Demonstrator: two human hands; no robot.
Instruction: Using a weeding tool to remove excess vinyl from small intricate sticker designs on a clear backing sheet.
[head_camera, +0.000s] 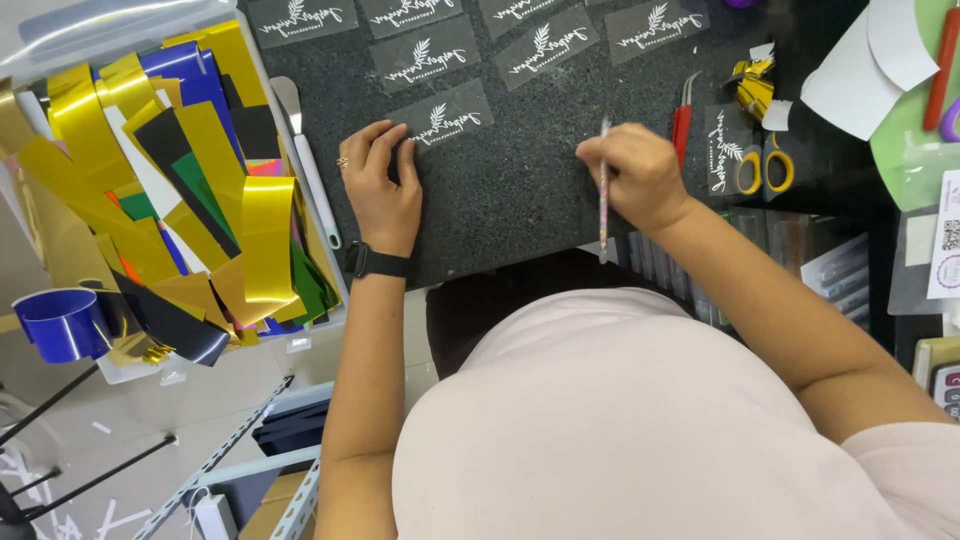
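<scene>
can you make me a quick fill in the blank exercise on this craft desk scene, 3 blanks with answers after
1. The right hand holds a thin ____ tool.
2. The left hand rests on a clear decal sheet and wears a black ____ on its wrist.
3. The scissors have ____ handles.

Missing words: pen-like; watch; yellow

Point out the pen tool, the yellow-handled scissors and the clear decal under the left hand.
pen tool (603, 205), head view, mid-shaft below the right hand
yellow-handled scissors (764, 169), head view, between the finger loops
clear decal (445, 117), head view, white print at its centre
</scene>
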